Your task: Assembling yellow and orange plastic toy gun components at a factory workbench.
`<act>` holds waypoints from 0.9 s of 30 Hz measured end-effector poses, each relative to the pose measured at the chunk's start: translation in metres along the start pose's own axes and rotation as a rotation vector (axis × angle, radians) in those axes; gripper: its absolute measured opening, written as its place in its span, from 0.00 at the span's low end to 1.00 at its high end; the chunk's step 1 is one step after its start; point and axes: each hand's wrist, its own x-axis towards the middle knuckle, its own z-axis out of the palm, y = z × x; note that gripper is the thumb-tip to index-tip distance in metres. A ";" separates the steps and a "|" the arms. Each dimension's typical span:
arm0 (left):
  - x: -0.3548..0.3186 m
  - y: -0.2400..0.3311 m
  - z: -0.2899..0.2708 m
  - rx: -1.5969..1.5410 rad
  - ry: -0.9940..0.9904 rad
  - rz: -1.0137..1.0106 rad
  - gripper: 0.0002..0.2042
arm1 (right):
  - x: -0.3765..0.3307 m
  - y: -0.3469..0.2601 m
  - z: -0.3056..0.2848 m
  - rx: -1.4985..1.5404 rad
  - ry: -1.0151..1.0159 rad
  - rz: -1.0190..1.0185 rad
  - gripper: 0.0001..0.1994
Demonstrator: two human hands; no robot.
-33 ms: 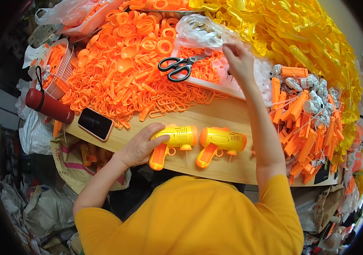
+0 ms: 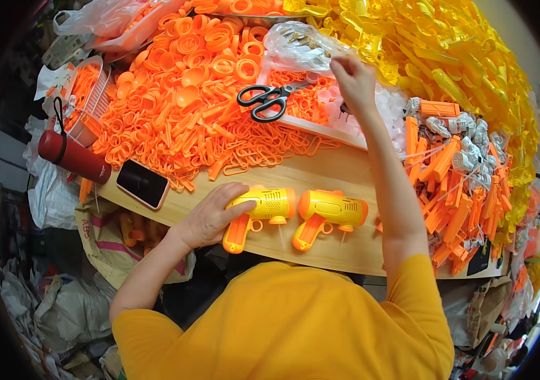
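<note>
My left hand grips the rear end of a yellow toy gun with an orange handle, thumb and fingers around its back. To the right lies a second yellow and orange toy gun, pointing the same way and untouched. My right hand is raised over the white tray, beside a clear plastic bag of small brownish pieces. Its fingers are pinched together; whatever they hold is too small to make out. Black-handled scissors lie across the tray's left edge.
Orange plastic parts heap up at the far left, yellow shells at the far right. Orange parts with wired white pieces pile at the right. A phone and a red flask lie at the left edge.
My right hand's fingers have drawn closer together beside the plastic bag, the hand shifting very slightly. My left hand stays on the toy gun.
</note>
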 end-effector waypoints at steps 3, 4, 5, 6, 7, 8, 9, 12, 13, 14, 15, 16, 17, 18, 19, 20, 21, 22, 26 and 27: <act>0.002 -0.002 -0.002 0.031 -0.052 -0.023 0.31 | 0.049 0.019 0.025 -0.284 -0.011 0.018 0.22; 0.003 -0.002 -0.002 0.057 -0.088 -0.024 0.31 | 0.060 0.025 0.030 -0.379 -0.043 0.081 0.25; 0.003 0.000 -0.002 0.044 -0.084 -0.029 0.29 | 0.066 0.025 0.037 -0.470 -0.081 0.137 0.28; 0.005 0.002 -0.001 0.041 -0.079 -0.051 0.29 | 0.067 0.027 0.041 -0.463 -0.103 0.131 0.28; 0.006 0.003 -0.001 0.000 -0.056 -0.049 0.28 | 0.067 0.023 0.042 -0.523 -0.150 0.137 0.28; 0.005 0.002 -0.002 -0.039 -0.034 -0.043 0.28 | 0.069 0.023 0.043 -0.584 -0.194 0.145 0.29; 0.002 -0.001 -0.003 -0.043 -0.032 -0.057 0.28 | 0.070 0.023 0.045 -0.598 -0.195 0.203 0.25; -0.002 -0.014 -0.004 -0.061 0.178 -0.178 0.23 | 0.064 0.019 0.051 -0.527 -0.157 0.226 0.23; -0.001 -0.020 -0.005 -0.067 0.281 -0.311 0.21 | 0.063 0.019 0.054 -0.533 -0.088 0.229 0.21; 0.001 -0.027 -0.006 -0.072 0.384 -0.444 0.18 | 0.062 0.022 0.055 -0.534 -0.092 0.231 0.21; 0.004 -0.033 -0.004 -0.075 0.383 -0.446 0.18 | 0.061 0.026 0.055 -0.462 -0.035 0.182 0.20; 0.010 -0.040 0.001 -0.007 0.414 -0.477 0.16 | 0.061 0.034 0.053 -0.394 0.027 0.135 0.18; 0.020 -0.044 0.004 0.061 0.445 -0.502 0.14 | 0.063 0.046 0.050 -0.402 0.034 0.139 0.18; 0.030 -0.046 0.007 0.054 0.442 -0.491 0.14 | 0.066 0.056 0.048 -0.244 0.059 0.141 0.16; 0.036 -0.046 0.011 0.137 0.430 -0.491 0.13 | 0.064 0.050 0.050 -0.079 0.070 0.138 0.14; 0.041 -0.048 0.013 0.220 0.417 -0.488 0.11 | 0.061 0.045 0.048 -0.080 0.067 0.139 0.14; 0.043 -0.053 0.017 0.217 0.417 -0.489 0.11 | 0.057 0.039 0.044 0.143 0.041 0.255 0.12; 0.043 -0.059 0.023 0.276 0.401 -0.494 0.10 | 0.049 0.025 0.041 0.370 0.011 0.367 0.10; 0.049 -0.060 0.027 0.262 0.452 -0.498 0.06 | 0.015 0.001 0.020 0.562 -0.029 0.372 0.12; 0.049 -0.061 0.028 0.259 0.450 -0.492 0.06 | 0.005 -0.004 0.015 0.588 -0.067 0.357 0.12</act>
